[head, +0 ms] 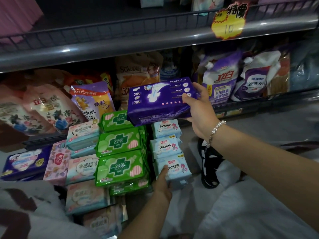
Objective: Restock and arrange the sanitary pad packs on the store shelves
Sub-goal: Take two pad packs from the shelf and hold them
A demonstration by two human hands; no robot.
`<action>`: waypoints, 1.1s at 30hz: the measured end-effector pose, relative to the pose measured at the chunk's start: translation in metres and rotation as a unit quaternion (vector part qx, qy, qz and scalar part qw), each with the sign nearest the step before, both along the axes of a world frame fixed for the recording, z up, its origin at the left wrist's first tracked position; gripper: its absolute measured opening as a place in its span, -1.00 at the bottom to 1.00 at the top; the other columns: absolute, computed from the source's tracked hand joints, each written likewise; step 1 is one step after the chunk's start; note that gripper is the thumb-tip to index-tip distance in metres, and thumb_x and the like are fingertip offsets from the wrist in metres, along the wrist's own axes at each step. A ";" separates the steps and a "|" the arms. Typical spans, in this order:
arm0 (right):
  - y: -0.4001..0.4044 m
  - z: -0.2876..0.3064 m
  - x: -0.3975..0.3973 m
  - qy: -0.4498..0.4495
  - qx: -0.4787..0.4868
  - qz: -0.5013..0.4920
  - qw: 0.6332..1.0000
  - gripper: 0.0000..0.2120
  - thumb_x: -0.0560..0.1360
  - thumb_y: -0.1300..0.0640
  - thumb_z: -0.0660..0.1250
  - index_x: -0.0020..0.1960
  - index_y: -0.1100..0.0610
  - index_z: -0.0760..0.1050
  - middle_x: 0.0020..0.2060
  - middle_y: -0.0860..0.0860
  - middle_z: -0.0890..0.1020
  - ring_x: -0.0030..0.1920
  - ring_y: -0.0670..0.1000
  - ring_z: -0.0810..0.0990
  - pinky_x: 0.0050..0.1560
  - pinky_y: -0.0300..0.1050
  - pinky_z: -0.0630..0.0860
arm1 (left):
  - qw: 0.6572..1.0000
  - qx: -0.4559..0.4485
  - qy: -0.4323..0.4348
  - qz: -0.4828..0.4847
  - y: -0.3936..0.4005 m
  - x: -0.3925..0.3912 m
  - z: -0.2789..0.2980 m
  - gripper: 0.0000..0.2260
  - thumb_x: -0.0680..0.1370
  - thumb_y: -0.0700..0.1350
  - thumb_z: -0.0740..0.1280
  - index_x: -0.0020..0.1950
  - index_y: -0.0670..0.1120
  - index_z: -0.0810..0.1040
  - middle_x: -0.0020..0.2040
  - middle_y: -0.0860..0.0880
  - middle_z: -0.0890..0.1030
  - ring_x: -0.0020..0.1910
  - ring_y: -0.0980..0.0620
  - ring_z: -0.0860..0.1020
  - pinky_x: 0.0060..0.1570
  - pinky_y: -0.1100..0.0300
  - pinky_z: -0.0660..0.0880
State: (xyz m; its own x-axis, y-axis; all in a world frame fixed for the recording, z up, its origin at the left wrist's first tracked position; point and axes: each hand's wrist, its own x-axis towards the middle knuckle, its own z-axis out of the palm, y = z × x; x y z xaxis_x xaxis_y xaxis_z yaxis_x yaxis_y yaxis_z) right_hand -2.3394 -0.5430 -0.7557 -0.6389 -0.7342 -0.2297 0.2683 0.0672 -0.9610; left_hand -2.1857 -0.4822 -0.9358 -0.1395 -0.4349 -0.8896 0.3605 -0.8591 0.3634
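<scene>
My right hand (pixel 198 107) grips the right end of a purple sanitary pad pack (pixel 158 100) and holds it in the air above the piles. My left hand (pixel 162 183) rests on the nearest light blue pad pack (pixel 174 169), thumb on top, fingers around its near edge. Behind it two more light blue packs (pixel 164 145) form a row. Green pad packs (pixel 120 156) are stacked in the middle. Pale pink-and-blue packs (pixel 82 168) lie to their left, with a pink patterned pack (pixel 57 163) and another purple pack (pixel 24 163) at the far left.
Detergent and softener refill pouches (pixel 222 83) fill the lower shelf behind the piles. The upper shelf's grey rail (pixel 138 44) runs overhead with a yellow price tag (pixel 227 25). A black-and-white shoe (pixel 208 161) sits on the floor at right. A patterned sleeve is at bottom left.
</scene>
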 end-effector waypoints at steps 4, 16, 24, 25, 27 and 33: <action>0.000 0.002 0.000 0.003 -0.003 0.007 1.000 -0.64 0.35 0.03 0.36 -0.09 -0.45 0.39 0.32 0.04 0.35 0.15 0.12 0.55 0.06 0.15 0.59 | 0.999 -0.001 -0.012 0.050 0.002 -0.006 0.002 -0.54 0.50 -0.14 0.44 0.35 -0.25 0.42 0.16 -0.25 0.61 -0.37 -0.05 0.65 -0.60 0.20 0.50; 0.003 0.005 0.005 -0.004 0.004 0.011 1.000 -0.63 0.32 0.02 0.38 -0.10 -0.46 0.39 0.32 0.04 0.35 0.16 0.12 0.54 0.06 0.15 0.59 | 0.999 0.017 -0.042 -0.018 0.001 -0.001 0.033 -0.68 0.53 0.02 0.39 0.11 -0.21 0.56 -0.08 -0.16 0.66 -0.33 -0.06 0.57 -0.43 0.17 0.43; 0.002 0.008 0.023 -0.036 -0.027 0.029 0.999 -0.62 0.45 0.13 0.38 0.05 -0.32 0.39 0.32 0.06 0.36 0.18 0.12 0.53 0.02 0.16 0.61 | 0.996 -0.033 -0.017 -0.086 -0.020 0.034 0.096 -0.84 0.56 -0.07 0.35 -0.07 -0.17 0.53 -0.21 -0.11 0.57 -0.22 -0.04 0.52 -0.14 0.12 0.47; 0.001 0.010 0.028 -0.041 -0.031 0.035 0.998 -0.63 0.48 0.15 0.37 0.05 -0.31 0.39 0.31 0.07 0.36 0.18 0.13 0.53 0.00 0.17 0.62 | 0.994 -0.056 -0.017 -0.090 -0.026 0.039 0.109 -0.85 0.58 -0.10 0.32 -0.12 -0.16 0.51 -0.25 -0.10 0.53 -0.25 -0.02 0.49 -0.17 0.14 0.46; -0.001 0.011 0.037 -0.056 -0.039 0.046 0.997 -0.64 0.52 0.18 0.34 0.04 -0.29 0.38 0.31 0.07 0.36 0.18 0.14 0.54 -0.05 0.18 0.63 | 0.989 -0.117 -0.002 -0.088 -0.040 0.051 0.140 -0.84 0.61 -0.15 0.25 -0.15 -0.14 0.48 -0.27 -0.07 0.51 -0.27 0.01 0.48 -0.22 0.18 0.45; -0.017 0.010 0.075 -0.089 -0.027 0.052 0.994 -0.65 0.51 0.17 0.35 0.07 -0.27 0.40 0.32 0.08 0.37 0.17 0.16 0.54 -0.01 0.22 0.61 | 0.965 -0.243 0.085 -0.044 -0.078 0.097 0.198 -0.91 0.58 -0.25 0.24 -0.11 -0.14 0.48 -0.06 -0.11 0.56 0.05 -0.07 0.53 0.04 0.09 0.49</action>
